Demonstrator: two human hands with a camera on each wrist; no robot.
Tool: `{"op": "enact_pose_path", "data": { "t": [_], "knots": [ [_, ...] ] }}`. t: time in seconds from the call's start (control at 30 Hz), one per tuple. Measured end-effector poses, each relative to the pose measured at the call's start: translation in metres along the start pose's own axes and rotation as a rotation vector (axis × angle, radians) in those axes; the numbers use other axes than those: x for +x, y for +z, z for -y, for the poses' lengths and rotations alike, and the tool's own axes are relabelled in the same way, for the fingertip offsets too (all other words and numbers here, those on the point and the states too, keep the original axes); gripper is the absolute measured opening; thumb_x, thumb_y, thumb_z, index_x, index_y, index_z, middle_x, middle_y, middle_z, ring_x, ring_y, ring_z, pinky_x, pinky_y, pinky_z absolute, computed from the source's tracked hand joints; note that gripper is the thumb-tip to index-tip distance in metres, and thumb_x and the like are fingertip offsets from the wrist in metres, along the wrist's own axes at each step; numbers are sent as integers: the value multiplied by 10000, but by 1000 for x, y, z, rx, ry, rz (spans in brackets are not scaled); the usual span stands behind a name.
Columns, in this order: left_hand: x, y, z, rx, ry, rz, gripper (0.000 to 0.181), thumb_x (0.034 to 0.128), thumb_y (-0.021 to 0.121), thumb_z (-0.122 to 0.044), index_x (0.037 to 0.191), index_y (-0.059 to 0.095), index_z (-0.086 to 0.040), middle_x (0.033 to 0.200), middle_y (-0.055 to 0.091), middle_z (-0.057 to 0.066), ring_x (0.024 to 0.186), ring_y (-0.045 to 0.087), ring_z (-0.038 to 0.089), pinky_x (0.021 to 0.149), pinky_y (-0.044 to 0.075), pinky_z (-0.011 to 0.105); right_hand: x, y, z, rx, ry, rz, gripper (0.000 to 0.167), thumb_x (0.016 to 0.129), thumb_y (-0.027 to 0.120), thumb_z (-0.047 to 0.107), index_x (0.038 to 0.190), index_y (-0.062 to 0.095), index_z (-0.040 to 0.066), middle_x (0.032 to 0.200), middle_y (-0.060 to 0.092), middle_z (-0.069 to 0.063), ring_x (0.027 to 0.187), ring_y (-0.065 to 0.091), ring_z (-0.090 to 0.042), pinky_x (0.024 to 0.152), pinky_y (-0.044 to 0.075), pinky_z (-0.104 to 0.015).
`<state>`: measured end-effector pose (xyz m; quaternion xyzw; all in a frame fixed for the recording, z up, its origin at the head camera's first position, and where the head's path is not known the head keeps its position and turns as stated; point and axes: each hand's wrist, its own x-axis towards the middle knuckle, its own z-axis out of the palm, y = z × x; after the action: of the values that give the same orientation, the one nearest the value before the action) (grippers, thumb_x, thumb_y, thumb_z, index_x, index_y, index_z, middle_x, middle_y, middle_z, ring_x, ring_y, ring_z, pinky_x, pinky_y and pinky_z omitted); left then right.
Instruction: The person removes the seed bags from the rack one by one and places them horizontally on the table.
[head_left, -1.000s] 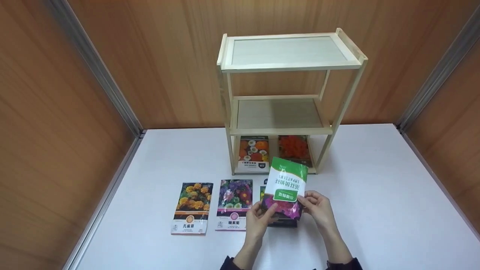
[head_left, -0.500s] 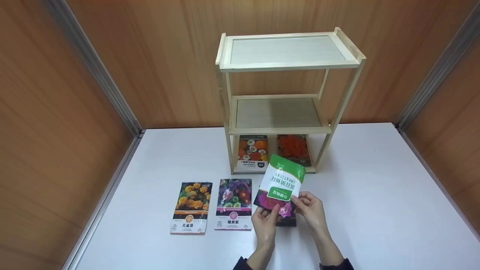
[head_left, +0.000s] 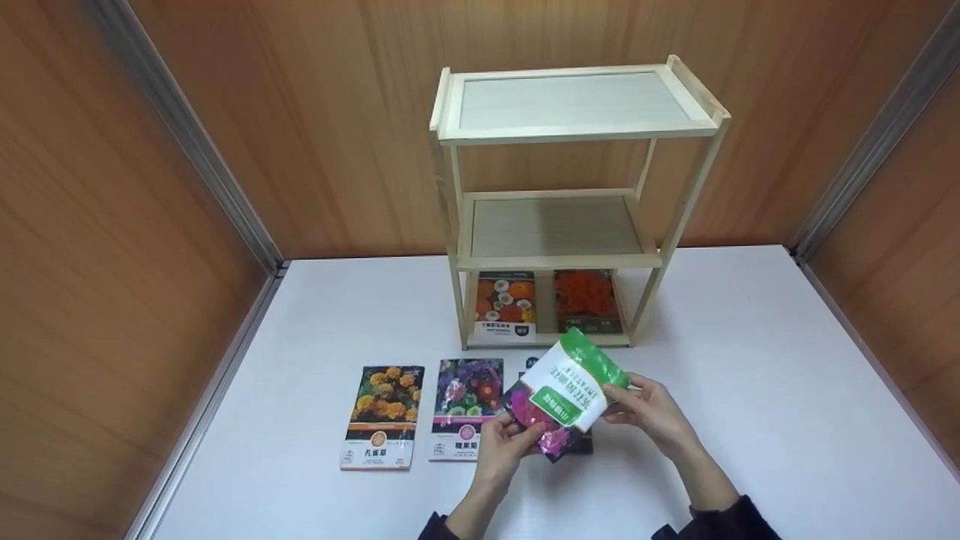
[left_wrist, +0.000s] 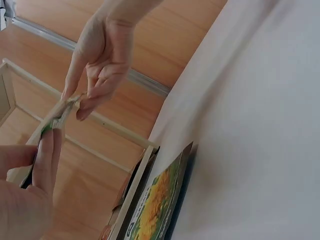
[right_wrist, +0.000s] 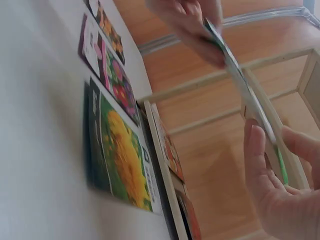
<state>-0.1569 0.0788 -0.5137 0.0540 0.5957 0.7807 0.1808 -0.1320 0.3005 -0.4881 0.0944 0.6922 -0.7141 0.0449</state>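
Both hands hold a green, white and magenta seed packet (head_left: 564,391) tilted above the table. My left hand (head_left: 504,459) pinches its lower left part, thumb on the magenta flowers. On its right edge, near the green end, my right hand (head_left: 656,416) pinches it. Under it lies a yellow-flower packet (right_wrist: 125,155), mostly hidden in the head view and plain in the right wrist view. To the left lie a purple-flower packet (head_left: 469,397) and an orange-flower packet (head_left: 382,416), flat on the table.
A three-tier wooden shelf (head_left: 559,262) stands behind the packets. Its bottom tier holds a packet with orange and white flowers (head_left: 506,304) and a packet with red flowers (head_left: 587,300). Wood-grain walls (head_left: 360,127) enclose the white table (head_left: 750,360) at back and sides.
The held packet has turned so its green end points to the upper right. My right hand has moved from its lower right edge toward the green end; my left hand has shifted slightly left.
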Motion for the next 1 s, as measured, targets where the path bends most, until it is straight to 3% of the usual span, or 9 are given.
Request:
{"op": "enact_pose_path", "data": {
  "t": [0.23,0.43,0.57,0.7,0.8,0.87,0.9,0.93,1.0],
  "knots": [
    [-4,-20,-4,67,-91,190,303,786,628,-6,1055,539,102,892,642,200,762,643,234,643,523,315,-3,-22,0,-50,7,130,462,857,581,147,1162,440,-170,875,653,-106,749,629,-170,654,515,-273],
    [-4,-27,-8,77,-119,223,320,800,625,-42,1072,536,102,909,641,194,772,639,220,649,522,312,-5,-21,-3,-79,-9,158,386,831,605,109,1087,497,-159,845,661,-106,730,637,-172,629,516,-265],
    [-3,-23,-8,11,-139,137,408,824,616,-123,1137,493,109,967,631,177,822,628,206,700,512,304,-7,-16,-5,-65,-12,87,376,830,605,102,1085,500,-153,842,662,-110,718,638,-175,621,517,-265],
    [-3,-7,-3,-199,-111,-35,518,830,610,-152,1224,411,119,1085,584,177,929,599,216,806,474,315,-5,-5,-6,-26,2,-57,353,836,593,75,1094,491,-144,844,659,-123,720,635,-175,626,518,-269],
    [-2,10,4,-330,-42,-143,529,816,618,-116,1237,393,115,1143,549,188,977,578,238,842,453,335,-3,6,-7,11,20,-189,318,834,587,44,1092,504,-121,845,656,-135,718,634,-183,621,518,-270],
    [-1,22,9,-369,2,-195,521,801,631,-95,1220,403,115,1130,552,192,977,576,248,836,456,342,0,15,-9,43,29,-255,285,837,578,32,1085,523,-96,849,656,-142,725,636,-194,626,519,-275],
    [0,28,13,-374,19,-217,531,795,640,-100,1218,399,111,1130,548,196,983,572,256,837,456,343,1,19,-11,61,27,-282,279,837,576,30,1085,527,-87,853,657,-146,727,637,-197,626,519,-274],
    [6,32,27,-370,80,-216,514,801,638,-102,1213,406,100,1124,549,192,979,573,253,828,462,333,1,24,-12,76,23,-301,271,841,569,25,1086,528,-82,862,656,-153,737,639,-203,633,519,-275],
    [7,41,33,-343,110,-247,494,806,635,-110,1194,410,97,1098,556,191,972,576,258,818,469,323,2,33,-15,106,7,-322,264,848,553,17,1091,521,-80,878,653,-164,757,642,-212,650,519,-282]
  ]
}}
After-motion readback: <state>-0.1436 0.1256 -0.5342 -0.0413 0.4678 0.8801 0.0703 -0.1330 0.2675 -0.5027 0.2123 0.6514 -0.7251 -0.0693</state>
